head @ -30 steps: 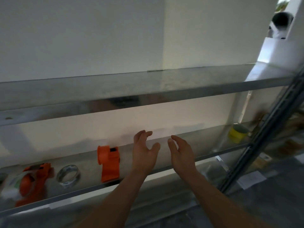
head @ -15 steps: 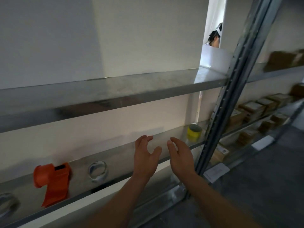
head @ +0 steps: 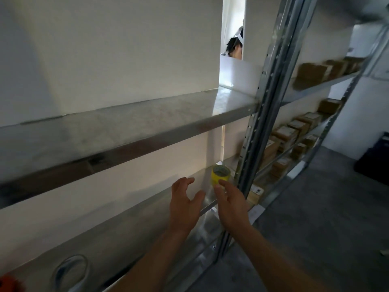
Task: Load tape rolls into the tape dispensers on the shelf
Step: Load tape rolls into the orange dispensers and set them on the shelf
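- Change: the view has swung right since the earlier frame. The orange tape dispenser (head: pixel 7 284) is now a sliver at the lower-left edge, and the yellow tape roll (head: pixel 220 175) sits closer to the hands.
- Surface: metal shelf (head: pixel 130 224) against a white wall, clear tape roll (head: pixel 70 271) at its left, steel upright (head: pixel 263 127), cardboard boxes (head: pixel 292 131) in the next bay, grey floor (head: pixel 315 228).
- Left hand (head: pixel 185 204), right hand (head: pixel 232 204): both empty, loosely spread.
- Yellow tape roll: hole upward at the shelf's right end, just beyond the right fingers (head: pixel 221 185); contact cannot be told.

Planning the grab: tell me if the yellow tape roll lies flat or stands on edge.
Flat. The yellow tape roll sits on the lower shelf with its core opening facing up.
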A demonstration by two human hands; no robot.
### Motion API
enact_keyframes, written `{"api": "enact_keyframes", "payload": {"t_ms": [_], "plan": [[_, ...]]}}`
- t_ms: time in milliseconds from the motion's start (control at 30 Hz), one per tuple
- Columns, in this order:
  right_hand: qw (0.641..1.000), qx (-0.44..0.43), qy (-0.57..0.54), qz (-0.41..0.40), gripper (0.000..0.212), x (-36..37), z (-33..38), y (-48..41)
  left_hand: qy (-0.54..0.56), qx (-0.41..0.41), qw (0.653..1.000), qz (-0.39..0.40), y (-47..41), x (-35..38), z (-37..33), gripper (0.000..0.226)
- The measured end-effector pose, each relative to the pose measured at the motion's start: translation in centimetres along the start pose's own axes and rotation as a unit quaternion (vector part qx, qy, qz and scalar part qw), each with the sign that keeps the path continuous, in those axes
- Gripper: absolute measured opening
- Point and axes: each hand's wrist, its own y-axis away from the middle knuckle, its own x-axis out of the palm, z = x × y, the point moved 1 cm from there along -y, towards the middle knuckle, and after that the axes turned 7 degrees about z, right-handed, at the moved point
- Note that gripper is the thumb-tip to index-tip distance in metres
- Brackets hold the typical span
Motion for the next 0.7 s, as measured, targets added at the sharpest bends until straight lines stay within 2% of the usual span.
{"api": "enact_keyframes", "payload": {"t_ms": [100,267,533,700], "plan": [[1.0,0.007,-0.002,-0.004,0.022,0.1,-0.8,-1.1,-0.008,-0.001,1.0,0.011,-1.5,0.5,0.9,0.034],[0.999,0.028,0.018,0.005,0.043,1.0,-2.5,-3.4,-0.002,-0.019,0.999,0.026,-3.7,0.9,1.6,0.037],[0.996,0.029,0.065,0.048,0.038,1.5,-5.4,-9.0,-0.023,-0.06,0.998,0.018,-7.6,2.2,3.6,0.043],[0.98,0.041,0.16,0.115,0.045,2.8,-10.9,-14.6,-0.03,-0.086,0.996,-0.005,-10.2,4.3,4.7,0.039]]}}
